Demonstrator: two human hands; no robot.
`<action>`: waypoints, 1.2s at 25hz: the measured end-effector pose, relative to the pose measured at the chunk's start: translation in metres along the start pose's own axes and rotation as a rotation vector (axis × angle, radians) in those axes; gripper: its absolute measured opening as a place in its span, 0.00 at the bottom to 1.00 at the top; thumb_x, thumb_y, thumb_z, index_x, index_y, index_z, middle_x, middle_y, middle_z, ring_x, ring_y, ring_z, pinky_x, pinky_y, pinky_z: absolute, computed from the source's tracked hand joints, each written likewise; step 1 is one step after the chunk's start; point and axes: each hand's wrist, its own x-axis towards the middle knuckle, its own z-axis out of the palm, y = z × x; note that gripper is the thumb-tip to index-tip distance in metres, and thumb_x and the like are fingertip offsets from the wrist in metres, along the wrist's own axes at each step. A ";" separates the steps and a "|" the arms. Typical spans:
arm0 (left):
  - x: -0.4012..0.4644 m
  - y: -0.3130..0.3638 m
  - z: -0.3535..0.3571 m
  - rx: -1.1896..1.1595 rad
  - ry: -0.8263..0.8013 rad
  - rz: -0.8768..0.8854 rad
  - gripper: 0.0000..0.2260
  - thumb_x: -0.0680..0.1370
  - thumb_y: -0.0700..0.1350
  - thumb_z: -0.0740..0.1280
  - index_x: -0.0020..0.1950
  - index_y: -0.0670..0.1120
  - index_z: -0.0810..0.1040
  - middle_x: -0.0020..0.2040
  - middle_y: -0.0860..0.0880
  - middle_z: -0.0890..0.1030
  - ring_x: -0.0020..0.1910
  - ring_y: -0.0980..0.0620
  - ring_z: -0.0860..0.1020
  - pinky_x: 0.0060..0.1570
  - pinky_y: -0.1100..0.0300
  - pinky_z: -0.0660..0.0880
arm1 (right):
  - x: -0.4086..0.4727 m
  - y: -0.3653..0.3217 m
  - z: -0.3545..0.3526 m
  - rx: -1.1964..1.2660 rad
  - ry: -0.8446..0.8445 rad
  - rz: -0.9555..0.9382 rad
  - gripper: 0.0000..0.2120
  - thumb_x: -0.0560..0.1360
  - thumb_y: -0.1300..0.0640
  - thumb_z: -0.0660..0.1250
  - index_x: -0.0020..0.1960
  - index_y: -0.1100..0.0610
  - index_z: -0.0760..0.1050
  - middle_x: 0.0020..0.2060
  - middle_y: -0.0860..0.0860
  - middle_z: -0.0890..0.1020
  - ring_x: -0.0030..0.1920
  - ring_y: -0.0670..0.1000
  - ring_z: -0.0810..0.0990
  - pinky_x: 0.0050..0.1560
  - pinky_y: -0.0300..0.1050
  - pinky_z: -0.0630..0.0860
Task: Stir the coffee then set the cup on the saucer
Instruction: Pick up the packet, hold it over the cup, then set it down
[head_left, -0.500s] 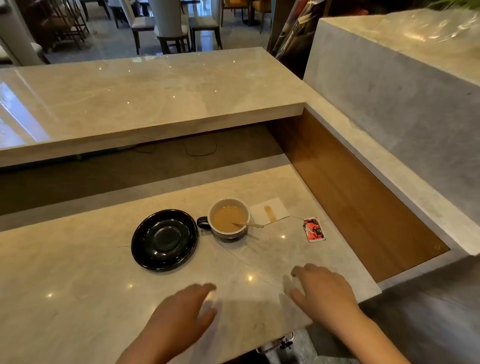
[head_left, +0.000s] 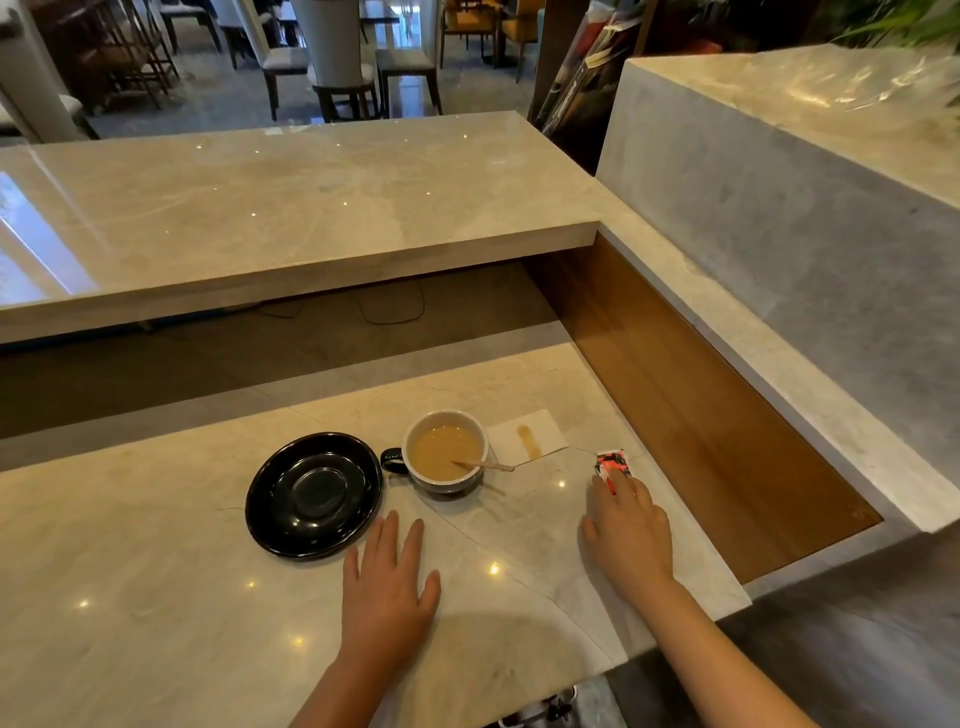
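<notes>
Both hands had advanced across the pale marble desk (head_left: 156, 597) since the frame half a second before, when they lay near its front edge. The left hand (head_left: 387, 592) rested palm down, fingers (head_left: 390, 530) spread flat and gripping nothing. Just beyond and to the left of those fingertips sat the glossy black round saucer (head_left: 313, 494), bare. Beyond and slightly right of them stood the white-lined, dark-handled ceramic cup (head_left: 445, 451), holding light brown coffee, directly on the desk beside the saucer and not on it. A thin wooden stir stick (head_left: 485, 465) leaned in the cup, its free end pointing right over the rim.

The right hand (head_left: 628, 530) had moved forward and to the right. Its fingers (head_left: 605, 491) now lay over the near end of the small red, black and white printed sachet (head_left: 612, 463), touching it; whether they pinched it could not be determined. Left of and beyond those fingers lay a white paper napkin (head_left: 527, 436) bearing a brown stain, next to the cup. Cup, saucer, stick and napkin appeared unmoved from the earlier frame.
</notes>
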 end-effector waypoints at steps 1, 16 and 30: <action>-0.001 0.000 0.004 0.010 0.010 -0.011 0.32 0.73 0.61 0.45 0.75 0.51 0.58 0.76 0.45 0.55 0.73 0.47 0.51 0.69 0.46 0.45 | 0.002 0.003 0.004 -0.008 -0.004 0.006 0.23 0.75 0.52 0.62 0.67 0.58 0.65 0.69 0.56 0.69 0.65 0.56 0.69 0.55 0.53 0.74; -0.001 -0.011 0.021 0.020 0.052 -0.003 0.28 0.75 0.60 0.53 0.73 0.51 0.63 0.73 0.45 0.62 0.71 0.47 0.56 0.67 0.42 0.52 | 0.016 0.018 0.005 0.098 0.092 0.300 0.17 0.76 0.49 0.63 0.57 0.60 0.74 0.53 0.58 0.79 0.53 0.56 0.74 0.49 0.51 0.73; 0.000 -0.010 0.021 0.025 0.107 0.023 0.28 0.75 0.60 0.54 0.72 0.50 0.65 0.72 0.44 0.65 0.70 0.46 0.58 0.65 0.40 0.56 | 0.022 0.001 -0.011 1.185 0.054 0.519 0.06 0.75 0.63 0.66 0.51 0.59 0.77 0.46 0.56 0.82 0.40 0.54 0.81 0.36 0.44 0.78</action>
